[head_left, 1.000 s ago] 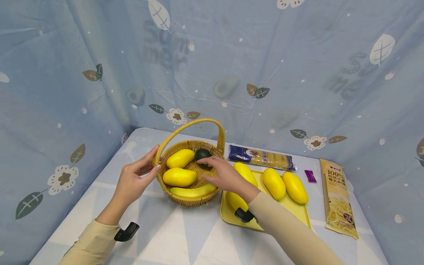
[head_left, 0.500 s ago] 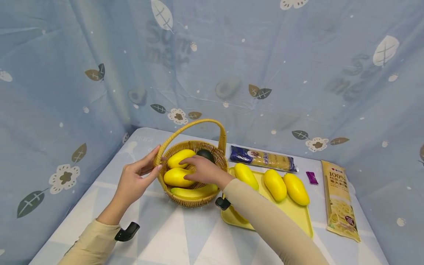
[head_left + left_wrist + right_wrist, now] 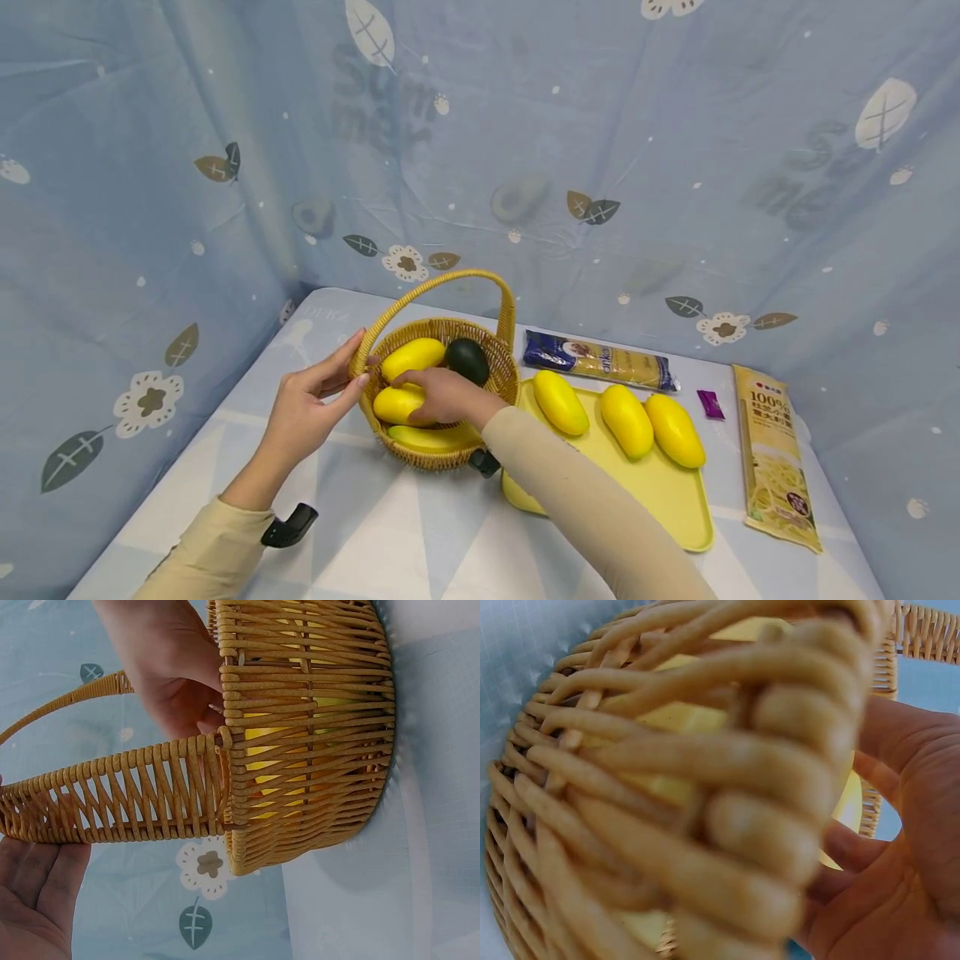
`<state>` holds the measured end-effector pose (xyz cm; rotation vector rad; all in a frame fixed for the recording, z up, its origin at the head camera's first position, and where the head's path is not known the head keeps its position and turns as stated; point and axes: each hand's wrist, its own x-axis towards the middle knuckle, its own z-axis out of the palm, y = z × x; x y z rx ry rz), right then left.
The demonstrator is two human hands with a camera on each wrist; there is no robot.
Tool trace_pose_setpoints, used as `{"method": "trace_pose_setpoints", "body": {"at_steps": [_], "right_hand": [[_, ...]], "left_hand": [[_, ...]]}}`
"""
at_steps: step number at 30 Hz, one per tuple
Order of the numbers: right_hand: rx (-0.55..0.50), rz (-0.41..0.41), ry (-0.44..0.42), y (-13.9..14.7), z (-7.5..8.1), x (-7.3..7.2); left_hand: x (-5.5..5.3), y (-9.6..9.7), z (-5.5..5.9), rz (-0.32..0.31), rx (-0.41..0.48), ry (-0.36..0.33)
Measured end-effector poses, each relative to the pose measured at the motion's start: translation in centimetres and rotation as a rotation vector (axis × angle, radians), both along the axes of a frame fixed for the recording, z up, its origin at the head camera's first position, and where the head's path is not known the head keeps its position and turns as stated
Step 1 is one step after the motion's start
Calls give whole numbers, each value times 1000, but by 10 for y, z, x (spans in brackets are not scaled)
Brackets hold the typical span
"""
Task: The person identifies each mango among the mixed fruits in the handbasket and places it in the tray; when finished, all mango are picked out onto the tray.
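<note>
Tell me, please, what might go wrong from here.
The right hand grasps one mango between another mango and a long yellow fruit, so lifting it could nudge those. The left hand holds the handle at one side; an upward pull might tip the basket. The right sleeve, over the tray, might brush the nearest mango.

Tan packet (image 3: 777,467): "100%", Chinese characters; blue-gold packet (image 3: 600,360): "anka…"; curtain (image 3: 465,142): "me".

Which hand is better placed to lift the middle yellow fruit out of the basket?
Probably the right hand: it is inside the basket, over the middle yellow fruit, though whether it grips firmly is unclear. The left hand pinches the handle, so it seems better suited to steadying.
</note>
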<state>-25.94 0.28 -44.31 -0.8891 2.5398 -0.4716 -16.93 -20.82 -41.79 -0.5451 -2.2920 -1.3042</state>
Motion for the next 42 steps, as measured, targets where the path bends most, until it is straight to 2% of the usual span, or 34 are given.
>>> {"method": "trace_pose_setpoints", "body": {"at_steps": [8, 19, 32, 42], "right_hand": [[32, 5, 53, 4, 0, 3], [-26, -16, 127, 24, 11, 15], [-149, -106, 173, 73, 34, 40], [-208, -221, 220, 131, 47, 66]], "left_hand": [[1, 2, 2, 5, 1, 4], [1, 2, 1, 4, 0, 20], [2, 1, 2, 1, 15, 23], [1, 1, 0, -13, 15, 14]]}}
